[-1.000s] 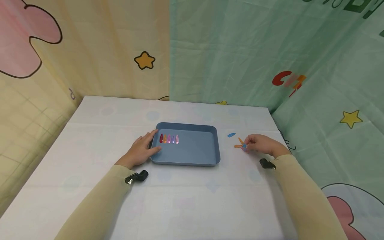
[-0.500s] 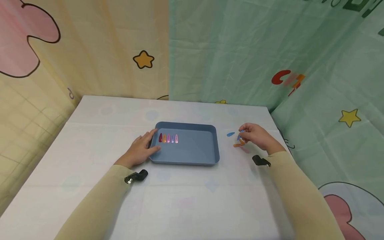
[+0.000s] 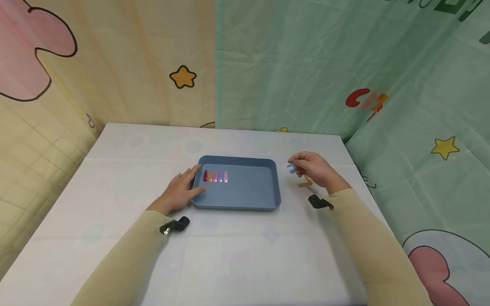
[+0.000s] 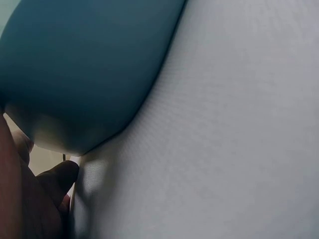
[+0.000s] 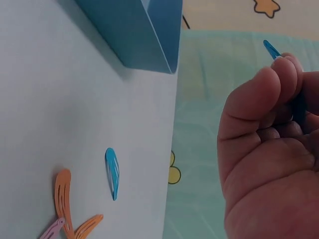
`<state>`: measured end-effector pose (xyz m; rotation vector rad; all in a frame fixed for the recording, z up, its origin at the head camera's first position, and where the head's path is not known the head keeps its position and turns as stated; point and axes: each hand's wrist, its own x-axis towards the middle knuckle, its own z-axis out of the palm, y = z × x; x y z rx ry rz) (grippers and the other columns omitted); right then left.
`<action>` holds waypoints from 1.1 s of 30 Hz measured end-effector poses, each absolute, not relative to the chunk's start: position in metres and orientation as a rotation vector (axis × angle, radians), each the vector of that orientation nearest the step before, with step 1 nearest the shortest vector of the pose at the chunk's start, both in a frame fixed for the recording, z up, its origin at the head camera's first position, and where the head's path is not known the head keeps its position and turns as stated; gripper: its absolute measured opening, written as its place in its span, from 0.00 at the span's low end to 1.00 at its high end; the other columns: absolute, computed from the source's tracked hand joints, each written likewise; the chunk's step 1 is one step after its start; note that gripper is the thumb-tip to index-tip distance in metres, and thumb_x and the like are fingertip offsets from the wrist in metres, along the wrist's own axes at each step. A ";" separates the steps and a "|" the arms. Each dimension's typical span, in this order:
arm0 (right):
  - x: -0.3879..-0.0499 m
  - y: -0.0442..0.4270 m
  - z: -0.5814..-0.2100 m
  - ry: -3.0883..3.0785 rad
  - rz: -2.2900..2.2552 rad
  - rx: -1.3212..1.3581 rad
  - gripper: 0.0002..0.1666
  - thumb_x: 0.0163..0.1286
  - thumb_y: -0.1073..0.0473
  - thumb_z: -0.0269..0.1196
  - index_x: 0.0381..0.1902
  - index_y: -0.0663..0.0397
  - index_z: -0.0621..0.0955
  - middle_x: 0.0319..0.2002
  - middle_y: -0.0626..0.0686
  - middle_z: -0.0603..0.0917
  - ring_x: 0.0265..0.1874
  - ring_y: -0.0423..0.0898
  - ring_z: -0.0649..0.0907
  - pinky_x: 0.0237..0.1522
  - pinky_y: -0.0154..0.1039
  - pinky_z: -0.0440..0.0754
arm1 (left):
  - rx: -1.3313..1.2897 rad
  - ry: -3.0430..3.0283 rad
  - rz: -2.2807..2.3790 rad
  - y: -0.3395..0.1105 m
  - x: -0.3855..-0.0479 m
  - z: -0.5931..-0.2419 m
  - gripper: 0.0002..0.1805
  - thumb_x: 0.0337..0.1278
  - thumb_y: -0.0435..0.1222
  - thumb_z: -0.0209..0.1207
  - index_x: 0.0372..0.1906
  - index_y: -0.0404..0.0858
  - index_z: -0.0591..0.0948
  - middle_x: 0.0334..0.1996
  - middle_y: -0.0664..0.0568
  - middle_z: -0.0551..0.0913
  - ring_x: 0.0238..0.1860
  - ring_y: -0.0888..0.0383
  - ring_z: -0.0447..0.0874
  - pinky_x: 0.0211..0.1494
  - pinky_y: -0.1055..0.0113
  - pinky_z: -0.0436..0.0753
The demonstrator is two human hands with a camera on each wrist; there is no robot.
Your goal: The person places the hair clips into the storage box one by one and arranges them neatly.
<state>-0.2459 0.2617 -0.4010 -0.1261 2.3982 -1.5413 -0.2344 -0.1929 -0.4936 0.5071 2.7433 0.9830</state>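
Note:
My left hand holds the left side of a blue-grey tray, thumb over the rim and other fingers along the outer wall. In the left wrist view some fingers sit low beside the tray wall. Above the table, right of the tray, my right hand pinches a blue snap hair clip, partly hidden by the fingers. Another blue clip lies on the table just below. Orange clips and a pink clip lie nearer me.
Inside the tray at its left, several hair clips stand in a row, red, orange, pink and purple among them. A white cloth covers the table. Patterned curtains hang behind and on both sides.
My right hand has lifted the blue hair clip from the small pile and carried it left and away from me, over the other blue clip. My left hand stays on the tray.

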 end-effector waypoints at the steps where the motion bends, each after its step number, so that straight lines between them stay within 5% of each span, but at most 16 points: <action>1: -0.246 0.259 -0.401 2.389 -1.552 -0.130 0.17 0.84 0.64 0.51 0.58 0.75 0.77 0.35 0.48 0.80 0.33 0.42 0.78 0.38 0.32 0.82 | 0.506 2.743 0.986 -0.193 -0.234 -0.494 0.47 0.75 0.58 0.57 0.87 0.48 0.49 0.85 0.38 0.52 0.86 0.36 0.44 0.87 0.39 0.39; 11: -0.248 0.247 -0.401 2.355 -1.550 -0.212 0.22 0.80 0.63 0.56 0.64 0.74 0.79 0.45 0.47 0.90 0.42 0.41 0.87 0.49 0.30 0.86 | 0.523 2.746 0.981 -0.194 -0.234 -0.495 0.48 0.74 0.59 0.56 0.87 0.47 0.49 0.85 0.38 0.52 0.86 0.36 0.44 0.87 0.39 0.39; 16: -0.250 0.243 -0.403 2.413 -1.483 -0.218 0.21 0.79 0.62 0.59 0.64 0.68 0.81 0.52 0.55 0.90 0.47 0.46 0.85 0.50 0.32 0.84 | 0.519 2.737 0.980 -0.195 -0.234 -0.496 0.48 0.74 0.59 0.56 0.87 0.48 0.48 0.86 0.39 0.51 0.86 0.37 0.44 0.88 0.39 0.39; 25: -0.254 0.222 -0.403 2.348 -1.556 -0.223 0.23 0.76 0.65 0.62 0.65 0.69 0.78 0.44 0.47 0.85 0.41 0.47 0.82 0.49 0.35 0.83 | 0.502 2.735 0.976 -0.194 -0.233 -0.497 0.48 0.74 0.59 0.56 0.87 0.50 0.48 0.86 0.39 0.51 0.87 0.38 0.44 0.88 0.40 0.38; 33: -0.258 0.202 -0.404 2.367 -1.584 -0.146 0.25 0.76 0.63 0.62 0.67 0.70 0.78 0.51 0.60 0.84 0.44 0.53 0.83 0.53 0.35 0.82 | 0.508 2.729 0.996 -0.193 -0.232 -0.492 0.48 0.74 0.59 0.57 0.87 0.48 0.48 0.85 0.38 0.52 0.87 0.37 0.42 0.88 0.39 0.38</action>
